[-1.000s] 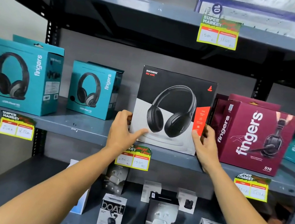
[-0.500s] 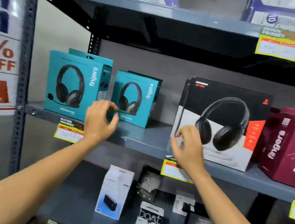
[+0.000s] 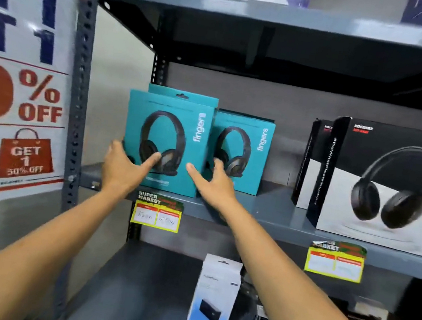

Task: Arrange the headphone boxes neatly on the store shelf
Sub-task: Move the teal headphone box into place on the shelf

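Note:
A teal "fingers" headphone box (image 3: 170,132) stands at the left end of the grey middle shelf (image 3: 273,212). My left hand (image 3: 122,166) grips its lower left edge, thumb across the front. My right hand (image 3: 215,180) holds its lower right corner, thumb on the front and fingers behind. A second teal box (image 3: 246,148) stands just right of it, slightly further back, and another teal box top shows behind the first. Further right stands a black-and-white headphone box (image 3: 390,185) with a similar one behind it.
A grey upright post (image 3: 79,87) and a discount poster (image 3: 18,78) bound the left side. Yellow price tags (image 3: 156,213) hang on the shelf edge. The lower shelf holds a white-blue speaker box (image 3: 215,293) and small earbud boxes. The upper shelf (image 3: 279,14) carries white boxes.
My view has swung left. Both hands have left the black-and-white box and travelled left, and they now hold the front teal box at its two lower sides.

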Tool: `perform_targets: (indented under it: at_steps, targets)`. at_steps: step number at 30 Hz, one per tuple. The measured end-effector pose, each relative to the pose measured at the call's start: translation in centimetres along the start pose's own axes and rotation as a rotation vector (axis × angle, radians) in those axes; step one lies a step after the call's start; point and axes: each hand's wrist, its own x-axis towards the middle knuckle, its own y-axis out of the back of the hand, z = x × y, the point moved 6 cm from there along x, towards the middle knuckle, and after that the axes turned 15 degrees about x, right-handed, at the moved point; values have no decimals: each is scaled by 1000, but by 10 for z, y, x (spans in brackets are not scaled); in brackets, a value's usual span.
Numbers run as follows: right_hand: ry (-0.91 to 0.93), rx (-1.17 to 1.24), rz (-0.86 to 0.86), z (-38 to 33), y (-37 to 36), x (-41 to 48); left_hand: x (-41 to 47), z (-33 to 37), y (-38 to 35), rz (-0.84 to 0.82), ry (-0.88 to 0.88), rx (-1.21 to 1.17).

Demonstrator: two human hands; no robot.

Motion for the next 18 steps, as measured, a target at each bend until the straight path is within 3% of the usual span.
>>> perform_targets:
  at_steps: [4, 11, 15, 18]
  targets:
    - [50, -2, 215, 3, 29, -7, -13, 34, -17, -33, -158, -14]
    - [38, -18, 473, 26, 110, -14, -26, 91, -64, -298, -220, -102]
    - [-59, 48, 455, 40, 125, 4, -19, 87, -105, -612, -69, -263]
    - [-133, 264, 337, 53, 126, 19, -21, 81, -125, -861, -10, -304]
